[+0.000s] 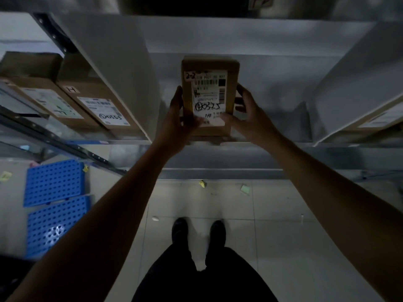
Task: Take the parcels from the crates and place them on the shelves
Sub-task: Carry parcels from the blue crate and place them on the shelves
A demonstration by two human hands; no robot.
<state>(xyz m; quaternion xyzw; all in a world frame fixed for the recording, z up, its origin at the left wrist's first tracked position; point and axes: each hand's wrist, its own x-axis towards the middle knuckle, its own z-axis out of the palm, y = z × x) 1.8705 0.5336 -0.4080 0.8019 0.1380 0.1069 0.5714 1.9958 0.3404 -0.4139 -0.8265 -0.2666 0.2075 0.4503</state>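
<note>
The fingers [178, 93] of the left hand [174, 120] lie along the left side of the parcel [209, 94], thumb across its lower front face. Those of the right hand [248, 114] curl round the right side, thumb on the lower right corner. Both hands therefore grasp the parcel from opposite sides. The parcel is a small brown carton with a white printed label [209, 97] bearing handwritten numbers. It sits at the centre of the frame, over the front part of the shelf [272, 94]. Whether its underside rests on the shelf cannot be told. Handling estimate: light, stiff-walled and dry, with enough friction for a side grip. Take hold on the two long sides, below mid-height, and keep the thumbs off the barcode. The shelf is a pale, smooth surface bounded by a white partition [122, 73] on the left and another on the right. In the bay at the upper left of the frame lie two labelled cartons [93, 103], side by side and touching. A further carton shows at the right edge. Below the shelf is a pale tiled floor [272, 236] with scattered paper scraps. Two blue perforated crates [54, 182] lie at the lower left, well apart from the hands. The person's dark shoes [180, 232] stand just before the shelf. Lighting is dim, so fine detail is uncertain.
</note>
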